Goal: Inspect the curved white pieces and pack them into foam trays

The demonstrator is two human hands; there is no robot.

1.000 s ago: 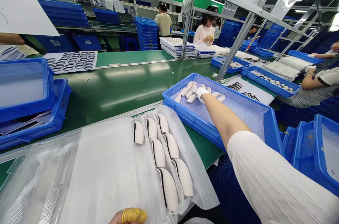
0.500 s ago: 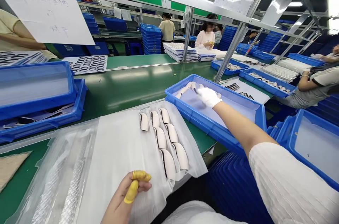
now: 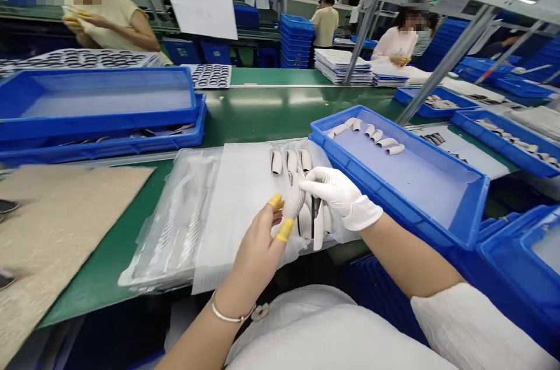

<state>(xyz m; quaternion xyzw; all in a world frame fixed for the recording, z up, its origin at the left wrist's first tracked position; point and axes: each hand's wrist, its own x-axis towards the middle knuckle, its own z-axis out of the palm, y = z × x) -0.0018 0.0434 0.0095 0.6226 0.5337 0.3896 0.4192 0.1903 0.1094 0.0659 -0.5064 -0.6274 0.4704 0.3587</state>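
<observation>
Left hand [image 3: 262,236]: pinching a white curved piece [image 3: 294,202] above the plastic sheet [image 3: 236,195].
Right hand [image 3: 335,192]: gloved, closing on the same piece.
Surroundings: blue tray [image 3: 415,218] sitting just right; stacked trays [image 3: 100,125] sitting left on the tabletop [image 3: 262,116].

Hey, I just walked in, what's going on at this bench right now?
A person works with both hands over a white foam sheet on a green bench. The left hand, in yellow finger cots, pinches a white curved piece; the gloved right hand lies over neighbouring pieces, grip unclear. Three more pieces sit in a row farther up the sheet. A blue tray on the right holds similar pieces in its far corner. Other people work across the belt.
</observation>
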